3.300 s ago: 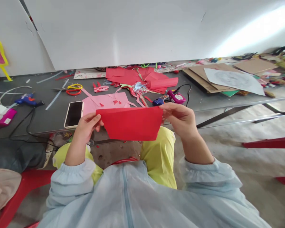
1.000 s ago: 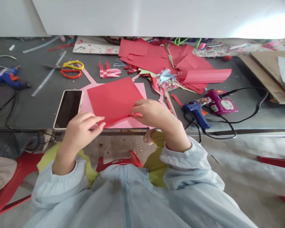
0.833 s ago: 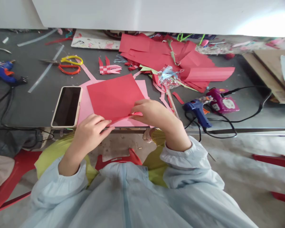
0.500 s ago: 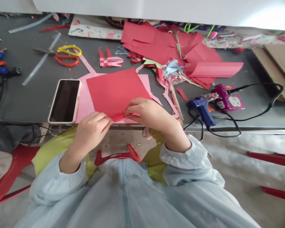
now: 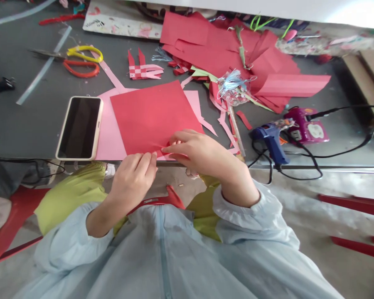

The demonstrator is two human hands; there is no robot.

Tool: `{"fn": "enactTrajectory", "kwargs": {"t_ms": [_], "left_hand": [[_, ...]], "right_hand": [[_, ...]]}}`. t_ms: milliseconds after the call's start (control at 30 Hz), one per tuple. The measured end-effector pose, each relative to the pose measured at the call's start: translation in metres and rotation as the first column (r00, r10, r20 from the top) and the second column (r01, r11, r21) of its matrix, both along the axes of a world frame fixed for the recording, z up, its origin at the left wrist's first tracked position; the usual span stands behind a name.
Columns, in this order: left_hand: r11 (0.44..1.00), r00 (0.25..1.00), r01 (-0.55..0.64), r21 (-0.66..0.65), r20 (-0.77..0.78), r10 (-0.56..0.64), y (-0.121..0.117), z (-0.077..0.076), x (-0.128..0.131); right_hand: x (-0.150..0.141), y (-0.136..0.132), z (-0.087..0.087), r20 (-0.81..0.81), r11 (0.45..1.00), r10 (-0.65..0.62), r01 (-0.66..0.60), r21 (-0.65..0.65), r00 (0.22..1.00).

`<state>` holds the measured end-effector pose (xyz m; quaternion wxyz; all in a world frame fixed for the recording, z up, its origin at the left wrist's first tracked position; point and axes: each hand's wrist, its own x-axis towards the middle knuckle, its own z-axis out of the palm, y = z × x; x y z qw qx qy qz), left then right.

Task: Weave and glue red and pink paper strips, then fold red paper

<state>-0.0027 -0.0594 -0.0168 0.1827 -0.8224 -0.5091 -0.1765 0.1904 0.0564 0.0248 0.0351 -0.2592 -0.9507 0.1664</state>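
Note:
A sheet of red paper (image 5: 152, 114) lies at the table's near edge, on top of pink paper (image 5: 109, 133). Its near edge is turned up in a narrow fold. My left hand (image 5: 135, 174) pinches that folded edge near its middle, fingertips pressed together. Just to the right, my right hand (image 5: 199, 153) grips the same edge between curled fingers and thumb. Part of the fold is hidden under the fingers. A phone (image 5: 80, 128) with a dark screen lies left of the paper. Beyond the sheet sits a woven red and pink paper piece (image 5: 142, 68).
Scissors (image 5: 81, 62) with yellow and orange handles lie at the left. A heap of red paper (image 5: 218, 54) covers the back. On the right are a blue glue gun (image 5: 271, 141), its looping cable and a magenta box (image 5: 310, 126). Pink strips (image 5: 227, 128) lie beside the right hand.
My left hand has slid right along the folded edge, closer to my right hand. The right hand keeps its grip with a small finger shift. The whole view has shifted slightly.

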Motion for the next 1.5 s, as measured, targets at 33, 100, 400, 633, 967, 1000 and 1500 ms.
{"fn": "enactTrajectory", "kwargs": {"t_ms": [33,100,400,633,967,1000,1500], "left_hand": [[1.0,1.0,-0.018,0.011,0.025,0.018,-0.002,-0.003,0.003],[0.998,0.995,-0.055,0.006,0.081,0.054,-0.007,-0.01,0.009],[0.985,0.982,-0.171,-0.038,0.073,0.173,-0.019,-0.021,0.022],[0.981,0.978,-0.19,-0.027,0.088,0.191,-0.016,-0.024,0.021],[0.989,0.996,-0.083,0.121,-0.015,0.085,0.005,-0.011,0.012],[0.991,0.997,-0.076,0.106,-0.018,0.078,0.006,-0.009,0.01],[0.991,0.986,-0.048,-0.121,0.154,0.067,0.007,0.009,-0.012]], "right_hand": [[0.003,0.001,0.001,0.02,1.0,-0.015,0.015,-0.003,1.0],[0.011,0.004,0.003,0.049,0.998,-0.07,0.069,0.007,0.996],[0.038,0.014,0.008,0.129,0.969,-0.24,0.229,0.091,0.962],[0.04,0.016,0.007,0.105,0.944,-0.32,0.307,0.119,0.942],[0.013,-0.005,0.005,0.204,0.886,-0.353,0.256,0.387,0.913],[0.009,-0.008,0.006,0.206,0.89,-0.337,0.24,0.389,0.919],[-0.017,-0.016,0.002,0.074,0.989,-0.124,0.118,0.087,0.99]]}}
